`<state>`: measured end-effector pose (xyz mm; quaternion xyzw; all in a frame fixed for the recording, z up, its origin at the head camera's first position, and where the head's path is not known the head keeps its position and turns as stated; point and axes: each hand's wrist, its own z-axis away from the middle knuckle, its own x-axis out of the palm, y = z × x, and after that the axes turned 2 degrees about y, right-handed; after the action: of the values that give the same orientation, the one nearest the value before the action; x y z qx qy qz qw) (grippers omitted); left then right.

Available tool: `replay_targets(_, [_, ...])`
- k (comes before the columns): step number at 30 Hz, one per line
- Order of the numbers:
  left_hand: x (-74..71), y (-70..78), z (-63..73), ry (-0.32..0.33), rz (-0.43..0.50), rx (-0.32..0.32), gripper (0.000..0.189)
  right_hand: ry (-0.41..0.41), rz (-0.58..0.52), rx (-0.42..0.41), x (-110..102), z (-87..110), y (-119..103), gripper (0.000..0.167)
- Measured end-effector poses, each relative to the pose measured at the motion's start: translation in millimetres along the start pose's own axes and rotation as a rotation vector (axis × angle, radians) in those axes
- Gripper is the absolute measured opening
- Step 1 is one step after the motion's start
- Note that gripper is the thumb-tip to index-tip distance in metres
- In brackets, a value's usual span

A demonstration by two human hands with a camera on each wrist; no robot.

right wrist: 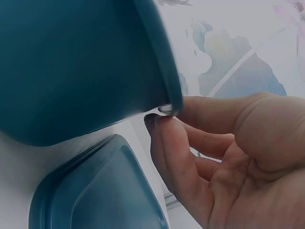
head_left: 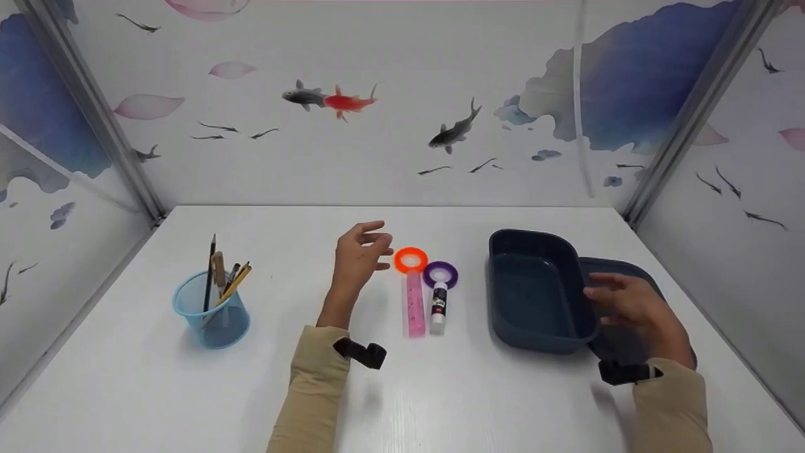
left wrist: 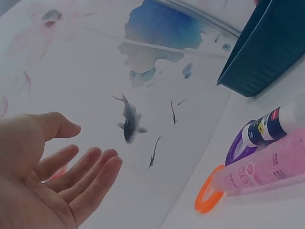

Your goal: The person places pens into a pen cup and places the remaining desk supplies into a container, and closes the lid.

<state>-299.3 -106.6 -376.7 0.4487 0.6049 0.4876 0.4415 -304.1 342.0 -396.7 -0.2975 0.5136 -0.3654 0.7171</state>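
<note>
My right hand [head_left: 638,311] pinches the rim of a dark blue rectangular box [head_left: 534,343] at its right side, thumb and a fingertip meeting at the edge in the right wrist view. The box looks hollow inside and overlaps a dark blue lid [head_left: 641,270] lying beside it. My left hand [head_left: 358,255] hovers with fingers loosely bent and holds nothing. Just right of it are an orange ring [head_left: 400,260], a purple ring [head_left: 454,275], a pink translucent tube [left wrist: 259,167] and a white-and-black glue stick [head_left: 439,305].
A light blue mesh pen cup [head_left: 229,327] stands at the left of the white table [head_left: 157,390], with pencils and other slim tools in it. Printed panels [head_left: 390,163] rise behind the table and on both sides.
</note>
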Motion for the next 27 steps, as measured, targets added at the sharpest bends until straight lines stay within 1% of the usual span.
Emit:
replay_targets(2, [2.6,-1.6,-1.1,0.012,0.024,-0.014,0.037,0.000,0.004,-0.006,-1.0,0.0,-0.6,0.079])
replay_targets(6, [6.7,-7.1,-1.8,0.005,0.042,-0.039,0.038,0.010,0.000,-0.004,-1.3,0.0,-1.1,0.078])
replay_targets(9, [9.1,-14.5,-1.7,0.037,0.064,-0.060,0.036,0.014,-0.005,0.004,-0.2,0.1,-0.3,0.078])
replay_targets(13, [12.3,-24.2,-2.0,0.080,0.082,-0.107,0.035,0.016,-0.005,0.008,0.6,0.7,1.4,0.078])
replay_targets(18, [16.1,-31.3,-3.5,0.083,0.046,-0.153,0.037,0.022,-0.013,-0.007,2.7,0.5,1.4,0.077])
replay_targets(22, [20.1,-36.9,-4.1,0.083,-0.019,-0.198,0.039,0.015,-0.022,-0.019,3.3,-0.1,1.4,0.077])
replay_targets(24, [21.8,-39.9,-3.7,0.073,-0.054,-0.230,0.040,0.011,-0.023,-0.017,2.8,0.1,1.5,0.076])
replay_targets(27, [23.1,-44.1,-3.6,0.037,-0.107,-0.260,0.045,0.006,-0.026,-0.012,1.4,0.1,1.5,0.076])
